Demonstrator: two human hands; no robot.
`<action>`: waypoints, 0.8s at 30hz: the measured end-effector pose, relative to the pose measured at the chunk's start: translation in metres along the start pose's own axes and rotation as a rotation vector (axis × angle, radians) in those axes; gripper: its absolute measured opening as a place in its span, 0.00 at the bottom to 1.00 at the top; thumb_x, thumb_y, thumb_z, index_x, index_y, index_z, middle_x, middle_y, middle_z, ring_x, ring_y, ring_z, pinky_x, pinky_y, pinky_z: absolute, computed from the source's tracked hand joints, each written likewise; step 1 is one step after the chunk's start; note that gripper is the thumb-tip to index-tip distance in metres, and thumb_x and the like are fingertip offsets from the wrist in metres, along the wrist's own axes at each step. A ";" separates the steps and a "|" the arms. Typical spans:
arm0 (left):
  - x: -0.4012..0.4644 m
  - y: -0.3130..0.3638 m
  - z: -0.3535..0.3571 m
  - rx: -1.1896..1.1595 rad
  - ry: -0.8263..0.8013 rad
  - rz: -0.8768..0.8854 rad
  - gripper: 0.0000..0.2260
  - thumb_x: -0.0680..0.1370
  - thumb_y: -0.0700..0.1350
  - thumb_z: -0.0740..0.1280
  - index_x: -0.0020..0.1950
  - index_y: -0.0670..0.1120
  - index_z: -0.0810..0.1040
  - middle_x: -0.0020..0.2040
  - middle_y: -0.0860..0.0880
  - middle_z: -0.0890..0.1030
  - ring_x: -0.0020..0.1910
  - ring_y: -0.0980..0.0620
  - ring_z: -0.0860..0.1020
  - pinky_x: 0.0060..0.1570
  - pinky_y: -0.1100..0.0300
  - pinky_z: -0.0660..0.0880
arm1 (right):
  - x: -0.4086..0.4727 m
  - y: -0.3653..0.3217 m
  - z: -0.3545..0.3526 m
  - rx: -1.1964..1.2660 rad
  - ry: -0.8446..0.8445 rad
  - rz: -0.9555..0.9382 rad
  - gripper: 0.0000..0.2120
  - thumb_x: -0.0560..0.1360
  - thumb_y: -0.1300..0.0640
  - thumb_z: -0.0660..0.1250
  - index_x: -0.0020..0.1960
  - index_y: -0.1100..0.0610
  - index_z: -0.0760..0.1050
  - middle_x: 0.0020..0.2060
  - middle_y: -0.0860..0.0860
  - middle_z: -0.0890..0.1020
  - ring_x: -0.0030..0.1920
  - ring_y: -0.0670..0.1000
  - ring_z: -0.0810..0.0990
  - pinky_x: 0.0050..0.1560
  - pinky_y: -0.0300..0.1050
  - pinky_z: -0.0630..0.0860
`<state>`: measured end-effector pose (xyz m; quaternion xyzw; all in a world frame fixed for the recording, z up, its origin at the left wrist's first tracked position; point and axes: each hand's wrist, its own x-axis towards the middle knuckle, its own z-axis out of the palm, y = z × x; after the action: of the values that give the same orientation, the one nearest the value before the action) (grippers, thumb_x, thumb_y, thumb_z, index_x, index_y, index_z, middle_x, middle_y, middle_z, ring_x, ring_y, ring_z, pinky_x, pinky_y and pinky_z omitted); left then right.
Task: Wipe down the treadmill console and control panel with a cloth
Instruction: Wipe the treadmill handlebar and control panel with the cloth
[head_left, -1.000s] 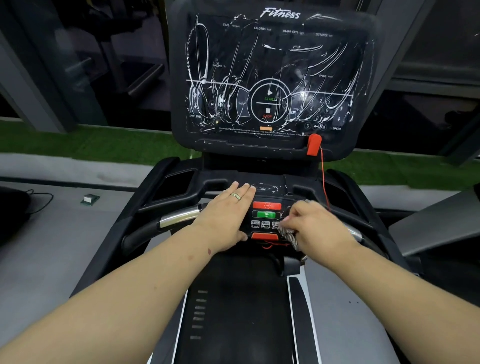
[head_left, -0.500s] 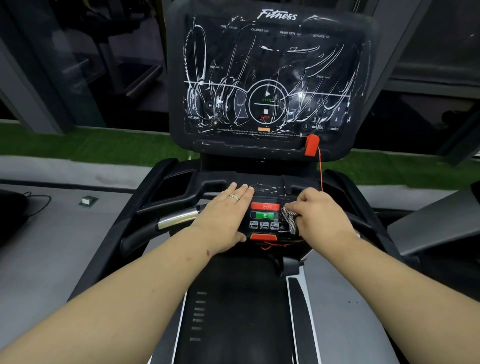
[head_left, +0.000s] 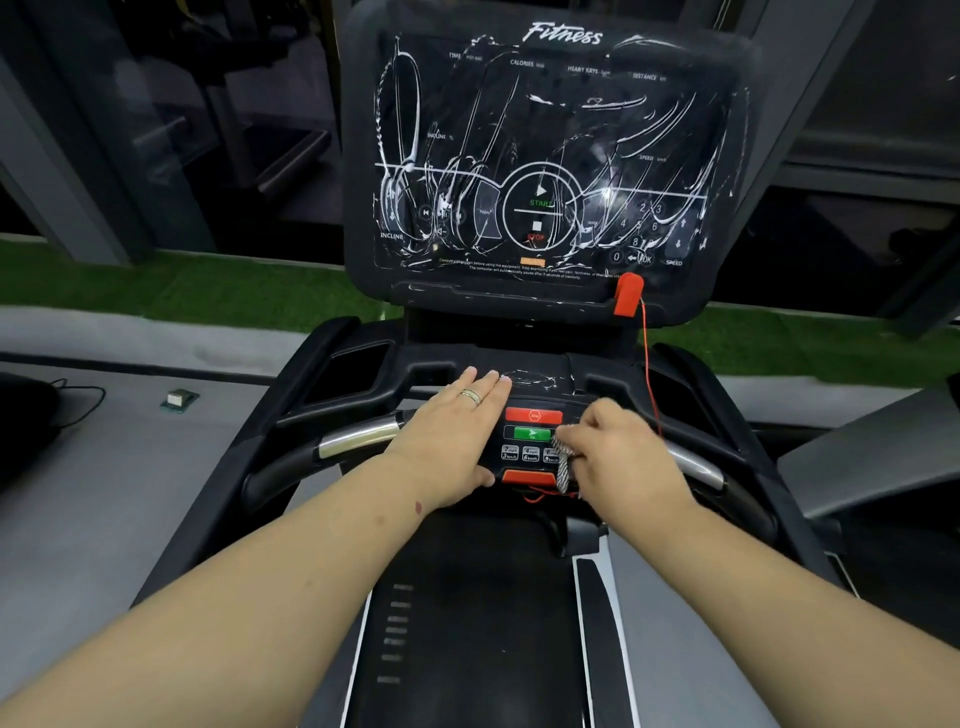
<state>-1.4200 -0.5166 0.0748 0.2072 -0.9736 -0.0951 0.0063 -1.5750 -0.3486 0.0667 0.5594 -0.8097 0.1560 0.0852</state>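
Nearby, red safety clip (head_left: 628, 294) on console (head_left: 545, 156); cord (head_left: 648, 364) beside right hand (head_left: 618, 457).

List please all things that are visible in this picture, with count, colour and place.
console screen: one, black with white smear marks, top centre
safety clip: one, red, lower right edge of the console, a thin red cord hanging from it
control panel: one, black with a red, a green and an orange button, between the hands
handlebar grips: two, silver, left and right of the panel
running belt: one, black, bottom centre
artificial grass: one strip, green, behind the treadmill
small box: one, greenish, on the grey floor at left
cloth: one, grey-white, in the right hand
left hand: flat beside the panel, wears a ring
right hand: holds the cloth on the panel
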 end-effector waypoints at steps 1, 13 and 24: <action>0.000 0.000 0.000 0.002 0.000 0.000 0.53 0.74 0.54 0.77 0.84 0.49 0.41 0.84 0.51 0.45 0.83 0.49 0.41 0.79 0.53 0.47 | -0.005 -0.004 0.002 -0.003 -0.046 -0.045 0.15 0.69 0.66 0.72 0.53 0.54 0.85 0.45 0.52 0.75 0.44 0.59 0.77 0.37 0.52 0.80; -0.001 0.004 -0.004 0.101 0.000 0.024 0.51 0.75 0.55 0.75 0.84 0.55 0.40 0.84 0.48 0.45 0.83 0.46 0.43 0.79 0.50 0.45 | -0.008 0.000 0.000 0.000 -0.099 -0.023 0.16 0.70 0.63 0.72 0.55 0.51 0.85 0.46 0.50 0.75 0.44 0.58 0.77 0.40 0.50 0.79; 0.009 0.024 -0.006 0.249 0.021 0.188 0.47 0.75 0.38 0.71 0.84 0.48 0.43 0.85 0.48 0.46 0.83 0.47 0.48 0.81 0.52 0.49 | -0.001 -0.001 -0.012 0.046 -0.015 0.068 0.14 0.68 0.63 0.75 0.53 0.54 0.85 0.41 0.52 0.72 0.39 0.59 0.78 0.36 0.46 0.76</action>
<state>-1.4372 -0.4998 0.0845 0.1151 -0.9929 0.0294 -0.0005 -1.5746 -0.3439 0.0776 0.5344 -0.8250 0.1733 0.0610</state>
